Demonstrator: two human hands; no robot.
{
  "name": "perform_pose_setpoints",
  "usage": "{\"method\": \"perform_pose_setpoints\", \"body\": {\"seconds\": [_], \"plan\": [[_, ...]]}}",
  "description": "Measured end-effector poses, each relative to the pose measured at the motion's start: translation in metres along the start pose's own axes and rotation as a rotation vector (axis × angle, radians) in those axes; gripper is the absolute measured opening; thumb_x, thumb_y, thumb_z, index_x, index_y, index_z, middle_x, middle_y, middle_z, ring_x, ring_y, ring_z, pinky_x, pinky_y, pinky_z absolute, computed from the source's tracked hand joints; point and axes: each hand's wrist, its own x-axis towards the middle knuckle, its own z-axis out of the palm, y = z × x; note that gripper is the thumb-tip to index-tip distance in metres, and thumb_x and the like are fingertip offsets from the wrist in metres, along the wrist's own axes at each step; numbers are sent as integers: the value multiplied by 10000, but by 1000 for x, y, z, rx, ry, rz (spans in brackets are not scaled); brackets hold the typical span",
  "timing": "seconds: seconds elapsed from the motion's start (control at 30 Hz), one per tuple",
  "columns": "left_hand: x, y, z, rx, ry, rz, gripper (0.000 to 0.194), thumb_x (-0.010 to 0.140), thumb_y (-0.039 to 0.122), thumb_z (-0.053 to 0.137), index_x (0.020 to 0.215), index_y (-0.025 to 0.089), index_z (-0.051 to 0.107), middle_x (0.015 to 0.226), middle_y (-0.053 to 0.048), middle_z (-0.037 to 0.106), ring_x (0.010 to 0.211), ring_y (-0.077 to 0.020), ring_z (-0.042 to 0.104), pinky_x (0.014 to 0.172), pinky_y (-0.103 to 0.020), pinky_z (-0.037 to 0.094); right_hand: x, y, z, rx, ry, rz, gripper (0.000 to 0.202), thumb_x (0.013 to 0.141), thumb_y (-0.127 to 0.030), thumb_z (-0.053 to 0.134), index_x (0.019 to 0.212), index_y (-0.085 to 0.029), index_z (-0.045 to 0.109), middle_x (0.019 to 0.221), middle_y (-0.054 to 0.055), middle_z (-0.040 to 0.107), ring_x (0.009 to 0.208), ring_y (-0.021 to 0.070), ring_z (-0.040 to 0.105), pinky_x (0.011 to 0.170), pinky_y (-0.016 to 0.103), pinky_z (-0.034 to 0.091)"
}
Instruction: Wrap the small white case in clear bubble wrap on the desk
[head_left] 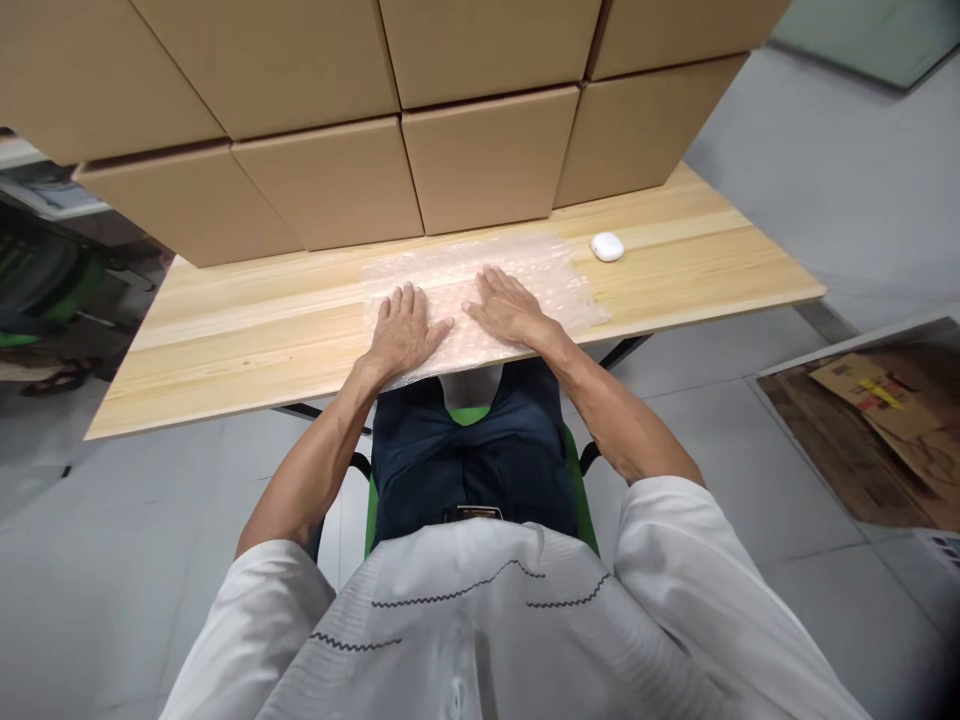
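Note:
A clear sheet of bubble wrap (480, 262) lies spread on the wooden table, reaching its front edge. My left hand (403, 330) rests on the left part of the sheet, palm down with the fingers apart. On the right part lies my right hand (507, 304), also flat, its fingers stretched forward and thumb out towards the left hand. Neither hand grips anything. To the right of the sheet sits a small white rounded case (607, 247), apart from both hands.
Stacked cardboard boxes (491, 160) form a wall along the back of the wooden table (735, 260). I sit on a green chair (581, 500) close to the front edge. Flattened cardboard (885, 400) lies on the floor at right. A dark chair (45, 270) stands at far left.

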Motion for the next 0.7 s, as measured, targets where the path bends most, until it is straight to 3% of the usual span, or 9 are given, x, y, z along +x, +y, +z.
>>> {"method": "perform_pose_setpoints", "body": {"seconds": [0.2, 0.53, 0.7], "plan": [[-5, 5, -7, 13, -48, -49, 1024, 1231, 653, 324, 1928, -93, 244, 2061, -307, 134, 1964, -450, 109, 1604, -562, 88, -16, 8, -13, -63, -19, 58, 999, 1211, -640, 329, 1950, 29, 263, 2065, 248, 181, 1957, 383, 155, 1598, 557, 126], [-4, 4, -2, -15, -9, -33, 1064, 1224, 708, 365, 1908, -104, 289, 2043, -335, 167, 1956, -462, 151, 1604, -577, 124, -34, 46, -26, -99, 18, 84, 1061, 1216, -744, 240, 1931, 37, 305, 2053, 278, 210, 1948, 405, 192, 1590, 555, 162], [-6, 7, -5, 15, -16, -44, 1041, 1236, 677, 377, 1901, -119, 294, 2042, -339, 174, 1954, -460, 161, 1604, -555, 121, -47, 57, -38, -151, 9, 166, 994, 1234, -634, 280, 1918, 88, 277, 2045, 311, 206, 1943, 422, 202, 1581, 570, 181]]}}
